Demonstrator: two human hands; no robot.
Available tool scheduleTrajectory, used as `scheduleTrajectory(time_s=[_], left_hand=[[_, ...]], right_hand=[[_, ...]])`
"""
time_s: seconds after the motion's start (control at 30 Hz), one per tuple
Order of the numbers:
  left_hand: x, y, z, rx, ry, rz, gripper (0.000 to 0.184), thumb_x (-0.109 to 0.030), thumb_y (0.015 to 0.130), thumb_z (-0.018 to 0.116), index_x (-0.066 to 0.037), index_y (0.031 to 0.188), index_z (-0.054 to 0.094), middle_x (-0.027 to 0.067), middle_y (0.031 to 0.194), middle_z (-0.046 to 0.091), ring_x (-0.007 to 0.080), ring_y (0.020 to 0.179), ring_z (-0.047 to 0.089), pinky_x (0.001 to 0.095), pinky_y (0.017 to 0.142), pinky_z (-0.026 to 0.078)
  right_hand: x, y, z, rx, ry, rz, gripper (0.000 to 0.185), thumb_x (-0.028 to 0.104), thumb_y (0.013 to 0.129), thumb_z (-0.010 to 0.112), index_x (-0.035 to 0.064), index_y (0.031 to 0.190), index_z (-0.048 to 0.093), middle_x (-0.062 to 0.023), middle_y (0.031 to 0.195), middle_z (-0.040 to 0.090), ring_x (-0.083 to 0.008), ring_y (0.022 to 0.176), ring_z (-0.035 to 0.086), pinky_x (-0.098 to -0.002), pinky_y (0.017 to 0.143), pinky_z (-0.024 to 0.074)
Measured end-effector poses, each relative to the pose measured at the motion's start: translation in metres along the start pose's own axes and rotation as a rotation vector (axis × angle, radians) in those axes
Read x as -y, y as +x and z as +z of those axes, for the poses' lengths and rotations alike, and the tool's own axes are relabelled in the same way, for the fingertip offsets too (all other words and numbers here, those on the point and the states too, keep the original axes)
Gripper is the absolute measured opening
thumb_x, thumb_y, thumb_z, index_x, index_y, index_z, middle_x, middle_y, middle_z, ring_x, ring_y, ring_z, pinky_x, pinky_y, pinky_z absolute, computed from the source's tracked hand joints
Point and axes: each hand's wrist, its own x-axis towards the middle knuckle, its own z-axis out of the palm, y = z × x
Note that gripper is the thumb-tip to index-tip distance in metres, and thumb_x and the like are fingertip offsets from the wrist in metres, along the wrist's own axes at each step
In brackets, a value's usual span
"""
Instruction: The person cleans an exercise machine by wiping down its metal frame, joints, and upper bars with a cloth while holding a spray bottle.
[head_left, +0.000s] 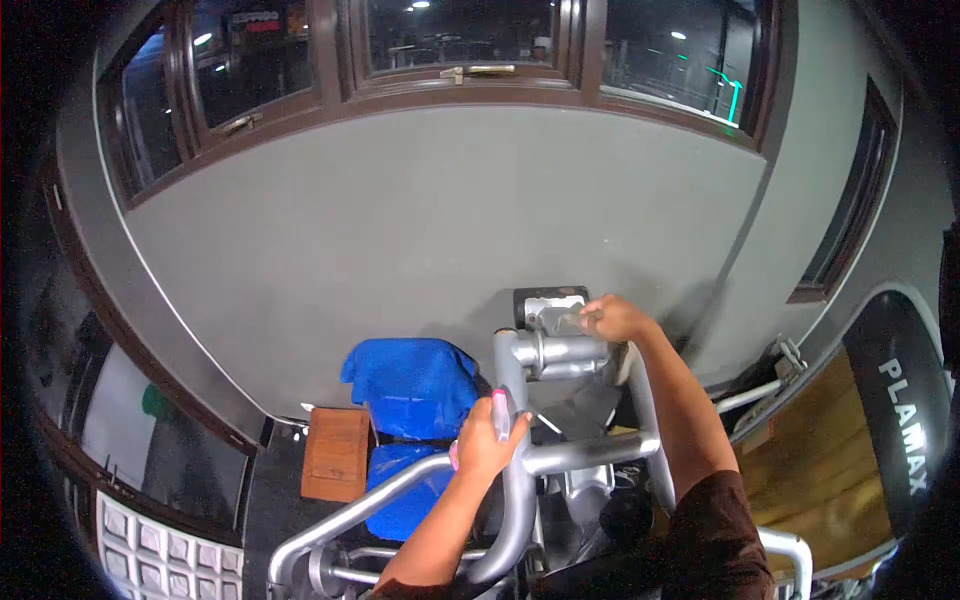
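left grip [487, 438] curled, right grip [617, 319] farther forward

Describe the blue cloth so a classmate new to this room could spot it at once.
Start at the grey wall below the windows and drop to the blue chair left of the silver machine frame. The blue cloth hangs over the chair's top; its dull, draped fabric sets it apart from the shiny blue seat below.

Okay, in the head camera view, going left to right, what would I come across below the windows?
White gridded panel, brown wooden box, blue-covered chair, left hand, right hand, black PLAMAX sign. The silver frame is left out because it overlaps several of these.
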Motion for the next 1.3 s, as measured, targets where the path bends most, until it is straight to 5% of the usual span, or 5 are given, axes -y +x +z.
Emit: scheduleTrajectory(time_s=[0.2,0.4,0.57,0.8,1.3], left_hand=[[-0.002,0.001,0.000,-0.028,0.009,0.023,0.046,-0.040,0.080,0.084,-0.003,0.093,0.061,0.0201,0.085,0.067,0.0412,0.080,0.067,0.0492,0.073,0.052],[-0.013,0.001,-0.009,0.009,0.072,0.083,0.046,-0.036,0.082,0.082,0.000,0.100,0.062,0.0254,0.093,0.068,0.0471,0.086,0.067,0.0524,0.075,0.053],[-0.046,0.012,-0.035,0.003,-0.004,0.103,0.019,-0.017,0.085,0.073,-0.002,0.083,0.063,0.0231,0.076,0.067,0.0443,0.071,0.067,0.0505,0.064,0.053],[-0.150,0.016,-0.082,0.413,-0.043,0.192,0.023,-0.025,0.086,0.075,-0.002,0.082,0.070,0.0136,0.063,0.063,0.0226,0.056,0.060,0.0377,0.057,0.047],[-0.175,0.009,-0.015,0.605,-0.032,0.351,0.025,-0.027,0.085,0.075,-0.003,0.079,0.071,0.0166,0.071,0.068,0.0296,0.067,0.066,0.0419,0.064,0.051]], right_hand=[[0.024,-0.105,-0.037,-0.336,0.383,0.236,0.040,0.027,0.094,0.072,-0.0003,0.123,0.070,-0.0202,0.107,0.075,-0.0257,0.099,0.069,-0.0355,0.090,0.0530],[0.014,-0.200,-0.045,-0.524,0.672,0.203,0.022,0.019,0.099,0.069,-0.0014,0.107,0.072,0.0051,0.076,0.055,-0.0070,0.071,0.045,-0.0285,0.061,0.0379],[0.031,-0.277,-0.040,-0.568,0.755,0.265,0.022,0.016,0.099,0.068,-0.0013,0.111,0.073,0.0046,0.088,0.065,-0.0069,0.080,0.053,-0.0248,0.072,0.0443],[-0.024,-0.340,0.024,-0.688,1.050,0.365,0.026,0.017,0.098,0.070,-0.0004,0.117,0.072,0.0009,0.101,0.071,-0.0094,0.091,0.060,-0.0257,0.087,0.0467],[-0.043,-0.350,0.064,-1.025,0.505,0.397,0.029,0.019,0.096,0.068,-0.0026,0.115,0.071,-0.0099,0.083,0.073,-0.0121,0.076,0.061,-0.0297,0.075,0.0511]])
